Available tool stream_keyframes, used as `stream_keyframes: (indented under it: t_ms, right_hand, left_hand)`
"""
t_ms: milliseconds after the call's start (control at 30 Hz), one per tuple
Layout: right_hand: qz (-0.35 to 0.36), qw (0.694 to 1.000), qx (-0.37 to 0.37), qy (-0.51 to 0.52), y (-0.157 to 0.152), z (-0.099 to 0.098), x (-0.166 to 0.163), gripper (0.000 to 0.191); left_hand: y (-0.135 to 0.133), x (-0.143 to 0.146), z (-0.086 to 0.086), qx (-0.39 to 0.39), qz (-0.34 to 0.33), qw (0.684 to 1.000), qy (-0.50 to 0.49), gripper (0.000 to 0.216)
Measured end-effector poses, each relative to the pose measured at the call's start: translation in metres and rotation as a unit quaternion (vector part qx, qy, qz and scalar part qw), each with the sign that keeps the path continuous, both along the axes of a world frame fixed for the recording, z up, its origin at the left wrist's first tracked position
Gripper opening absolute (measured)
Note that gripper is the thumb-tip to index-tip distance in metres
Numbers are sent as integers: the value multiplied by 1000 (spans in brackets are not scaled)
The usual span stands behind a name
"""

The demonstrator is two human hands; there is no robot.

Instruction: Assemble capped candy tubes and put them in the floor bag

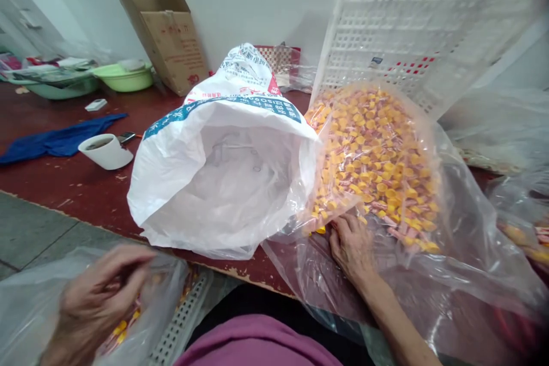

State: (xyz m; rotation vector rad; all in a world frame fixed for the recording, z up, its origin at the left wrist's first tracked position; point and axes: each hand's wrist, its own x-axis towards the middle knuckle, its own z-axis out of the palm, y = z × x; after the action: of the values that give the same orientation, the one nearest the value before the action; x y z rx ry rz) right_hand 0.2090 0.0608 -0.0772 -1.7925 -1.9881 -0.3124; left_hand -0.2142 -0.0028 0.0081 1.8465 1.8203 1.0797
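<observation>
My right hand (354, 243) reaches to the lower edge of a clear plastic bag (467, 200). Its fingers are bent together beside small yellow-and-pink pieces (377, 148) heaped in the bag; what lies under the fingertips is hidden. At lower left, my left hand (100, 294) is blurred, fingers half curled and thumb apart, with nothing visible between them. It hovers over another clear bag (165, 309) with similar pieces inside. Between the hands, a white printed woven sack (167, 183) lies on its side, its mouth towards me, with a clear liner inside.
A white plastic basket (386, 17) leans upright behind the heap; another perforated basket edge (178, 320) shows below the table. On the dark red table (86, 189) are a white cup (114, 155), blue cloth (60, 140), green basin (128, 79) and open carton (174, 48).
</observation>
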Motion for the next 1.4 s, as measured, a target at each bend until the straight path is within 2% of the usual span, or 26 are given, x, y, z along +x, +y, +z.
stream_keyframes:
  t_ms: [67,133,233,300,367,467,633,700,767,833,867,933,1000,1067,1167,1300,1400]
  right_hand:
    - [11,1000,17,10,0,-1,0,23]
    - [35,998,44,38,0,-4,3,24]
    - [65,991,84,85,-3,-7,11,24]
    - [71,987,87,111,-6,-8,17,23]
    - [75,985,70,137,-11,-7,22,23]
    - [86,982,40,164,-16,-3,24,23]
    - [75,982,42,171,-15,-2,25,24]
    - [56,982,63,167,-13,-4,27,27]
    - [26,981,89,170,-13,-5,28,31]
    - [0,974,95,206,-16,1,25,34]
    - [-4,968,86,236,-20,7,21,33]
    - [8,951,62,301,-32,24,7,29]
    - [39,937,46,345,-46,46,-15,24]
    - [73,930,32,360,-58,68,-39,24]
    - [157,932,-31,325,-68,91,-72,25]
    - [246,938,-76,234,-72,102,-87,24]
    - [248,928,-50,274,-69,101,-81,28]
  left_hand:
    - [40,37,9,84,-85,988,100,36]
    - [95,76,14,87,-182,959,199,42]
    - [183,120,5,26,-183,912,367,62]
    - [229,136,-7,15,-190,903,385,62]
    - [256,143,-19,6,-203,900,386,53]
    - [270,140,-29,-6,-213,899,381,41]
    - [258,121,-28,-4,-196,922,335,21]
    - [245,115,-24,-1,-185,936,300,15]
    - [223,112,-17,2,-177,949,260,18]
    - [191,112,-10,-19,-191,972,137,26]
    - [172,114,-5,-45,-207,976,41,28]
    - [129,120,4,-128,-253,948,-142,30]
    - [89,128,12,-199,-302,909,-208,30]
    - [58,139,17,-237,-348,883,-206,29]
    - [33,154,19,-238,-378,881,-157,26]
    - [28,166,16,-200,-368,903,-94,18]
    - [30,168,16,-192,-353,914,-59,11]
